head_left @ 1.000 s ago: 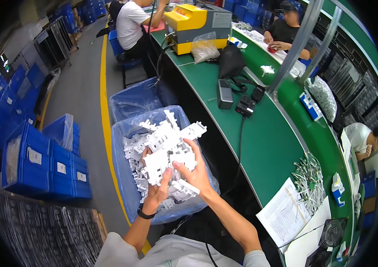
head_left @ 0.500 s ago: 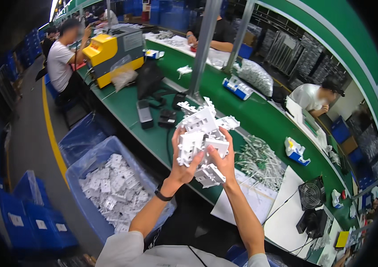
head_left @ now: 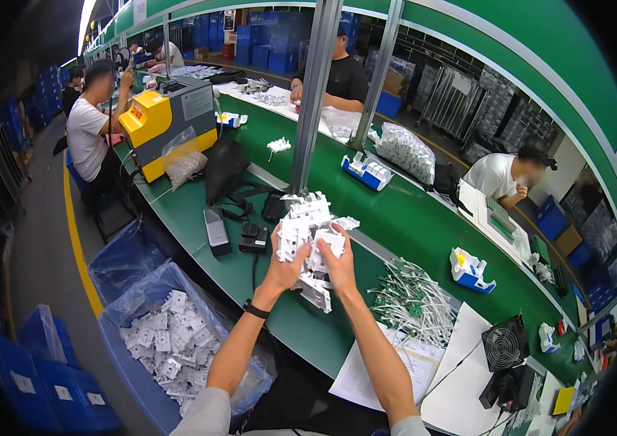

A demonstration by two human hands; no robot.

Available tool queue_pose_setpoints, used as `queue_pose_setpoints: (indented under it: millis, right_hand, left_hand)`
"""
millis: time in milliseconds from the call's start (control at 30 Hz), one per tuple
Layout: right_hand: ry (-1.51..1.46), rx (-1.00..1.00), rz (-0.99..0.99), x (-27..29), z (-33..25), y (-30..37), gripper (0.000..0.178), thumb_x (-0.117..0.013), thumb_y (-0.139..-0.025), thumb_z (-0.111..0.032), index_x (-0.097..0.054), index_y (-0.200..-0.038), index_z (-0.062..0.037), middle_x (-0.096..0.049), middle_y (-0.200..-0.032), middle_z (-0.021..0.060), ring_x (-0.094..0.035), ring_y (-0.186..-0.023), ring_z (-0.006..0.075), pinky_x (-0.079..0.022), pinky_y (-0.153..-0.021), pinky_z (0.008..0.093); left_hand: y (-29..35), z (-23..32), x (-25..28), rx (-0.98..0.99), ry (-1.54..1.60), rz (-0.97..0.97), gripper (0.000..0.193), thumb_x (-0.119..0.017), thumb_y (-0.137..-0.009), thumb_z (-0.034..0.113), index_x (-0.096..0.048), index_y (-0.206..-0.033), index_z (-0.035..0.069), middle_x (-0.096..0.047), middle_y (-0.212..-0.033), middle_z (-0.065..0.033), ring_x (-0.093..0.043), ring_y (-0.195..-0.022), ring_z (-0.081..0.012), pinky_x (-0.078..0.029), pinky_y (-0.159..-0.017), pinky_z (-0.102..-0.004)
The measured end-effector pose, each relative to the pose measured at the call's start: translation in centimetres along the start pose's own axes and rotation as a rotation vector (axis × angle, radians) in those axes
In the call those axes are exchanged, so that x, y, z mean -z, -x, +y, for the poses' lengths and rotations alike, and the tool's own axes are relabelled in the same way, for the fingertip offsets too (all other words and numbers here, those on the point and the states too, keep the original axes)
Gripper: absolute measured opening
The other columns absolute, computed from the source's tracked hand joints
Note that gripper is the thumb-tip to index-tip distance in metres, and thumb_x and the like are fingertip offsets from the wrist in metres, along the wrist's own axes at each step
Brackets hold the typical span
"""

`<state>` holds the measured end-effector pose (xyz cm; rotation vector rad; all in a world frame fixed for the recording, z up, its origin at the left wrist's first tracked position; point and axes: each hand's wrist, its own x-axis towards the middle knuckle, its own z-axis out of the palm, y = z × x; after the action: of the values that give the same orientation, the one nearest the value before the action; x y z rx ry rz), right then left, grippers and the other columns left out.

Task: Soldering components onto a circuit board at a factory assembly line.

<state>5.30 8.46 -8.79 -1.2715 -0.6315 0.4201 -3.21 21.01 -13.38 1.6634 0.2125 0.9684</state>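
Observation:
A bunch of white plastic housings (head_left: 310, 218) is clasped between my two hands above the green workbench (head_left: 301, 320). My left hand (head_left: 283, 265) is closed round the bunch's left side, its thumb pressed against the front. On the right side, my right hand (head_left: 339, 263) grips the same bunch, thumb across a flat piece. Several pieces jut out at the top and bottom of the cluster. To the lower left stands a blue bin (head_left: 116, 338) lined with clear plastic, holding many similar white housings (head_left: 174, 341).
White-and-green wires (head_left: 413, 301) lie in a heap right of my hands, by paper sheets (head_left: 388, 367). A black fan (head_left: 504, 343) sits further right. Beyond the hands are a grey device (head_left: 216, 231), a metal post (head_left: 314, 102) and a yellow-grey machine (head_left: 170, 123). Co-workers sit around the line.
My hands, still holding the white housings, have moved a little left and down in the picture. The whole view has shifted, showing more of the far side.

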Motion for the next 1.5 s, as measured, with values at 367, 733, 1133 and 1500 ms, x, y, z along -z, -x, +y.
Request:
queue_pose_setpoints:
  millis: [367,733,1133,1500]
  right_hand:
    - [0.081,-0.039,0.032,0.4,4.4,1.6,0.070,-0.075,-0.092,-0.023,-0.040,-0.149,-0.0029,-0.062,-0.128,0.0185,-0.063,-0.112,0.0211,-0.051,-0.094,0.0317]
    - [0.437,0.027,0.158,3.6,2.1,3.6,0.086,-0.080,-0.084,-0.034,-0.038,-0.150,0.0020,-0.054,-0.141,0.0289,-0.059,-0.125,0.0361,-0.046,-0.104,0.0406]
    - [0.902,0.118,0.287,7.3,2.2,-15.4,0.065,-0.070,-0.087,-0.040,-0.051,-0.137,-0.0043,-0.058,-0.131,0.0245,-0.057,-0.119,0.0424,-0.046,-0.101,0.0490]
    - [0.912,0.167,-0.234,4.9,9.6,-18.8,0.047,-0.076,-0.079,-0.034,-0.071,-0.117,-0.0056,-0.063,-0.121,0.0213,-0.057,-0.114,0.0394,-0.047,-0.101,0.0455]
  left_hand:
    - [0.1,1.4,0.7,-0.019,-0.479,0.107,0.086,-0.072,-0.091,0.037,-0.030,-0.154,-0.004,-0.033,-0.160,-0.0210,-0.025,-0.150,-0.0398,-0.026,-0.121,-0.0444]
    - [-1.6,1.1,-0.1,0.132,-0.421,0.157,0.100,-0.079,-0.082,0.047,-0.031,-0.153,-0.006,-0.032,-0.158,-0.0296,-0.032,-0.146,-0.0416,-0.026,-0.120,-0.0419]
    - [3.0,7.9,-0.3,-0.113,-0.703,-0.004,0.104,-0.080,-0.080,0.042,-0.023,-0.155,-0.005,-0.031,-0.157,-0.0279,-0.026,-0.149,-0.0425,-0.016,-0.120,-0.0616]
    - [14.1,8.1,-1.9,0.109,-0.838,-0.125,0.126,-0.086,-0.072,0.053,-0.015,-0.156,-0.009,-0.005,-0.159,-0.0411,-0.006,-0.148,-0.0577,-0.019,-0.120,-0.0597]
